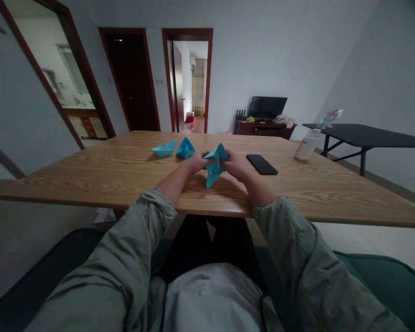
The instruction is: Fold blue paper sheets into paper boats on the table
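Note:
Between my two hands is a folded piece of blue paper (214, 167), with pointed flaps at its top and bottom. My left hand (198, 161) closes on its left side, and my right hand (235, 164) grips the right side; some fingertips are hidden behind the paper. Just beyond my left hand stands a darker blue folded paper piece (186, 148) with a raised peak. Left of that lies a light blue paper boat (164, 149).
A black phone (262, 164) lies right of my right hand on the wooden table (103, 177). Farther right is a white bottle (307, 145) with a clear top. Beyond the table are a black table (370, 133) and a cabinet (265, 129) bearing a television (268, 107).

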A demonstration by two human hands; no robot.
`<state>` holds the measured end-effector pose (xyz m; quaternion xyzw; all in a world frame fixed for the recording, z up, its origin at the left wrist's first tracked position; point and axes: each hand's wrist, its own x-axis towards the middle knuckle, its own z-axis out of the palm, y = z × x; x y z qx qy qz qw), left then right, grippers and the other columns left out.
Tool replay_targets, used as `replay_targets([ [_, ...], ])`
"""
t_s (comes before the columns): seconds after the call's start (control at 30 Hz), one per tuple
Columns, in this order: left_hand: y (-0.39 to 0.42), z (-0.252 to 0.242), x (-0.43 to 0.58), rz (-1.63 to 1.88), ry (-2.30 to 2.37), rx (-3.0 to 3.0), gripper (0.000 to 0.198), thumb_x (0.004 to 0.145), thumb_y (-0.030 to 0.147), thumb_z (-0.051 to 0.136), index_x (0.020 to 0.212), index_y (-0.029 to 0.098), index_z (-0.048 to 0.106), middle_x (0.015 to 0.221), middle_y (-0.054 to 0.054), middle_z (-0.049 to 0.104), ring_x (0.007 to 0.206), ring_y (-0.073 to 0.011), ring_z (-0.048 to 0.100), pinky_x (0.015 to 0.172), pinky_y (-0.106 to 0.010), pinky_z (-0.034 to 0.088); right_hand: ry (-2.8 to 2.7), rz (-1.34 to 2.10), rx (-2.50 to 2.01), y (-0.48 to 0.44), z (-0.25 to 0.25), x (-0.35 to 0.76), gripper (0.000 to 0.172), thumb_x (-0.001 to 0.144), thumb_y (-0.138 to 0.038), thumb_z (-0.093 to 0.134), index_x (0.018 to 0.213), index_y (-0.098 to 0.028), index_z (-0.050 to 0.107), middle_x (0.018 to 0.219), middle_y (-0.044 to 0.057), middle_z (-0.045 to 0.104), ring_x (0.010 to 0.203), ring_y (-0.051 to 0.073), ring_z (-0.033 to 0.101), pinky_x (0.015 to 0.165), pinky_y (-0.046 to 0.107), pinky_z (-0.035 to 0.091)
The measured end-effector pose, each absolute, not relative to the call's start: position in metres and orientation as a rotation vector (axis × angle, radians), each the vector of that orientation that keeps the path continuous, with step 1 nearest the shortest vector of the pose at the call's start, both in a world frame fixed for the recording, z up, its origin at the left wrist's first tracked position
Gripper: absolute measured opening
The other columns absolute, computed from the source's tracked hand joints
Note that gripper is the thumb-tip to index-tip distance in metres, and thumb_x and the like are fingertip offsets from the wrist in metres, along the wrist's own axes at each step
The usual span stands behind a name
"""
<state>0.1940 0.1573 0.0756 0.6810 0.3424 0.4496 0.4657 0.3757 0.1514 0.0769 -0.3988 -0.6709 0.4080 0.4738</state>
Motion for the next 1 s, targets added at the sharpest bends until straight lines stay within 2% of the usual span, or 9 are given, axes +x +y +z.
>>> replay_targets([
  [0.1,0.16,0.076,0.197,1.133,0.912,1.754,0.031,0.073,0.038,0.071,0.09,0.014,0.062,0.079,-0.002,0.062,0.069,-0.0129,0.058,0.062,-0.023,0.047,-1.698,0.744,-1.085,0.151,0.076,0.371,0.021,0.075,-0.019,0.063,0.095,-0.02,0.056,0.068,-0.003,0.059,0.052,0.01,0.052,0.045,0.019,0.04],
  [0.17,0.162,0.075,0.199,1.151,0.954,1.78,0.028,0.076,0.036,0.068,0.091,0.014,0.061,0.08,-0.002,0.063,0.07,-0.0135,0.058,0.061,-0.024,0.048,-1.682,0.714,-1.124,0.15,0.078,0.368,0.022,0.076,-0.017,0.062,0.096,-0.02,0.054,0.07,-0.002,0.059,0.051,0.01,0.053,0.043,0.018,0.041],
  [0.27,0.164,0.074,0.202,1.208,1.057,1.866,0.023,0.079,0.034,0.063,0.09,0.014,0.062,0.08,-0.002,0.065,0.072,-0.0147,0.06,0.063,-0.024,0.048,-1.659,0.72,-1.148,0.146,0.08,0.365,0.025,0.076,-0.014,0.06,0.099,-0.019,0.053,0.073,-0.001,0.061,0.051,0.01,0.054,0.042,0.018,0.043],
  [0.4,0.16,0.076,0.206,1.26,1.24,2.08,0.017,0.082,0.027,0.057,0.089,0.014,0.065,0.087,-0.005,0.07,0.083,-0.0186,0.063,0.073,-0.027,0.049,-1.682,0.743,-1.182,0.145,0.08,0.364,0.019,0.075,-0.011,0.058,0.094,-0.017,0.058,0.075,0.002,0.063,0.054,0.011,0.056,0.042,0.019,0.046],
  [0.57,0.153,0.077,0.212,1.244,1.429,2.244,0.023,0.082,0.02,0.053,0.094,0.017,0.072,0.097,-0.009,0.073,0.092,-0.0231,0.065,0.083,-0.031,0.047,-1.686,0.696,-1.208,0.147,0.076,0.363,0.011,0.075,-0.012,0.056,0.083,-0.015,0.062,0.072,0.003,0.064,0.053,0.011,0.055,0.043,0.02,0.046],
  [0.67,0.156,0.078,0.213,1.236,1.402,2.203,0.025,0.081,0.019,0.053,0.096,0.019,0.074,0.1,-0.008,0.073,0.095,-0.0227,0.065,0.086,-0.031,0.047,-1.652,0.764,-1.225,0.15,0.074,0.363,0.007,0.076,-0.014,0.055,0.076,-0.016,0.061,0.066,0.002,0.061,0.052,0.012,0.054,0.044,0.021,0.045],
  [0.8,0.163,0.082,0.205,1.314,1.255,1.813,0.035,0.084,0.031,0.055,0.113,0.016,0.068,0.109,-0.008,0.07,0.099,-0.0213,0.064,0.087,-0.031,0.048,-1.402,1.065,-1.208,0.156,0.075,0.366,0.007,0.076,-0.011,0.052,0.073,-0.018,0.054,0.055,-0.002,0.051,0.047,0.009,0.048,0.042,0.019,0.041],
  [0.93,0.161,0.086,0.19,1.238,0.975,1.436,0.054,0.087,0.053,0.048,0.132,0.024,0.051,0.12,-0.01,0.064,0.085,-0.0186,0.068,0.071,-0.03,0.052,-1.026,1.317,-1.036,0.158,0.081,0.372,0.01,0.076,-0.01,0.051,0.077,-0.019,0.049,0.059,-0.003,0.051,0.048,0.007,0.047,0.044,0.015,0.041],
  [1.0,0.16,0.085,0.188,1.213,0.888,1.437,0.059,0.082,0.055,0.057,0.132,0.026,0.047,0.123,-0.011,0.061,0.082,-0.017,0.068,0.067,-0.027,0.052,-0.913,1.374,-0.979,0.158,0.084,0.374,0.01,0.077,-0.011,0.052,0.077,-0.02,0.048,0.06,-0.003,0.051,0.05,0.007,0.047,0.046,0.014,0.043],
])
